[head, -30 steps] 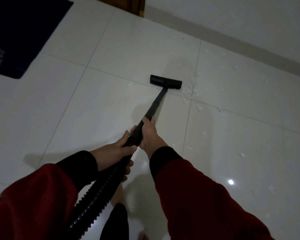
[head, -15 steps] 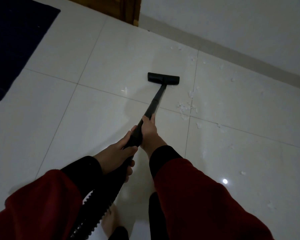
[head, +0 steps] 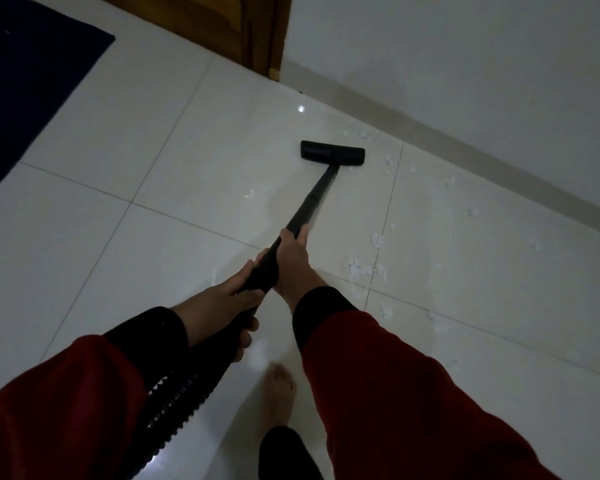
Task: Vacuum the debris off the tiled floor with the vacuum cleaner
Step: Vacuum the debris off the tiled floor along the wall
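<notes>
Both hands grip the rigid black vacuum wand (head: 312, 199): right hand (head: 291, 259) ahead, left hand (head: 219, 303) by the ribbed hose (head: 177, 403). Floor nozzle (head: 332, 153) sits flat beside light, easily scattered paper scraps (head: 364, 268).

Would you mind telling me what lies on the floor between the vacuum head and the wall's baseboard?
In the head view, a few white debris scraps lie on the tile between the vacuum head and the baseboard; otherwise that stretch is bare.
</notes>
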Demonstrator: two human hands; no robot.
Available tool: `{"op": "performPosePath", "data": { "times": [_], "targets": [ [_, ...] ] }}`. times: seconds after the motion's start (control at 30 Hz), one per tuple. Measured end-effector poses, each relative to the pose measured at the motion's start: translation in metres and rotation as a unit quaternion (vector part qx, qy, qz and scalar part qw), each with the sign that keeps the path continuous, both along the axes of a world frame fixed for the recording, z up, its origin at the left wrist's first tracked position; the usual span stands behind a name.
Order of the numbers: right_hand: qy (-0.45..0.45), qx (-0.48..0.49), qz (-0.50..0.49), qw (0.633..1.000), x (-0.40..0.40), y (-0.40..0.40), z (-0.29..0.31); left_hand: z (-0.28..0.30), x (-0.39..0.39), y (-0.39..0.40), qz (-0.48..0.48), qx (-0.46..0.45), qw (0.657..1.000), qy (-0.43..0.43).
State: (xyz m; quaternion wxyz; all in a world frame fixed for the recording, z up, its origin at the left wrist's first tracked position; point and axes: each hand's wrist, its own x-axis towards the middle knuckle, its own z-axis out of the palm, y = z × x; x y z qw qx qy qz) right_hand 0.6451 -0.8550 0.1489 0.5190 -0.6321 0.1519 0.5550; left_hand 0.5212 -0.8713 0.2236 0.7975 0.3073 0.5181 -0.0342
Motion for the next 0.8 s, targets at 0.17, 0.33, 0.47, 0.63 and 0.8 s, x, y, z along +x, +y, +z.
{"op": "performPosePath", "data": {
  "times": [0.17,0.33,0.47,0.63,0.8],
  "targets": [
    [-0.016,0.002,0.005,1.000,0.048,0.046,-0.002,-0.004,0.048,0.043,0.016,0.004,1.000,-0.005],
    [-0.025,0.000,-0.006,1.000,0.083,0.077,-0.005,-0.008,0.085,0.074,0.017,0.001,1.000,-0.009],
    [-0.026,-0.008,-0.020,0.999,0.099,0.086,-0.002,-0.001,0.100,0.085,-0.001,0.000,1.000,-0.008],
    [-0.011,-0.011,-0.027,0.999,0.113,0.088,0.008,0.012,0.112,0.094,-0.007,-0.007,1.000,-0.006],
    [-0.008,-0.017,-0.059,0.998,0.134,0.094,0.011,0.015,0.131,0.106,-0.032,-0.005,0.999,-0.007]
  ]
}}
